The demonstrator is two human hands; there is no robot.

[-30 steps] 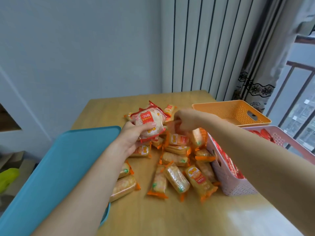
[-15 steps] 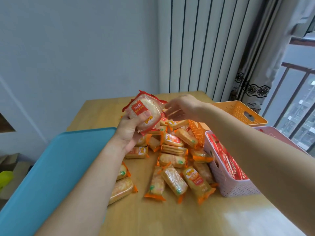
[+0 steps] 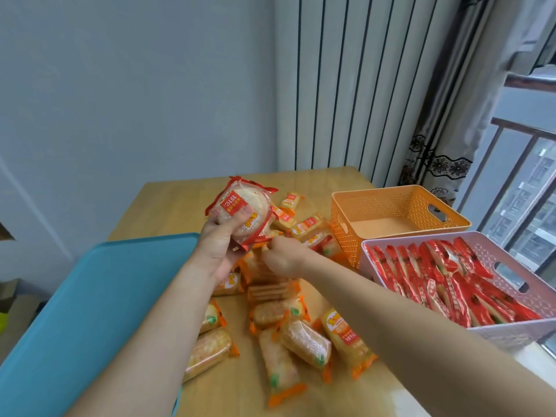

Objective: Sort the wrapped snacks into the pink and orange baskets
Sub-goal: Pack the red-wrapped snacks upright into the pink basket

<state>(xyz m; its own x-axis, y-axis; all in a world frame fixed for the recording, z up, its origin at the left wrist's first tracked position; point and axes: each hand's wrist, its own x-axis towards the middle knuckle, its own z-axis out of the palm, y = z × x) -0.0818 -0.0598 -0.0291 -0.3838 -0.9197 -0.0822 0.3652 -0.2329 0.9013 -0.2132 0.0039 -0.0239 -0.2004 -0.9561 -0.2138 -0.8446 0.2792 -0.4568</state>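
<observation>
My left hand [image 3: 221, 246] grips a stack of round red-wrapped snacks [image 3: 240, 210], held up above the pile. My right hand [image 3: 281, 257] is down on the pile of orange-wrapped snacks [image 3: 304, 341] in the middle of the table, fingers curled round one of the packs just below the red ones. The orange basket [image 3: 388, 191] stands at the back right and looks empty inside. In front of it, the pink basket [image 3: 418, 237] is packed with several red-wrapped snacks [image 3: 451, 284].
A blue tray [image 3: 90, 302] lies on the left part of the wooden table [image 3: 168, 203]. Behind are a grey wall and a striped panel. A curtain and a window railing stand at the right.
My right hand dropped from beside the red-wrapped snacks down onto the orange pile and curled its fingers. My left hand keeps the red packs raised. The view shifted right, showing both baskets fully.
</observation>
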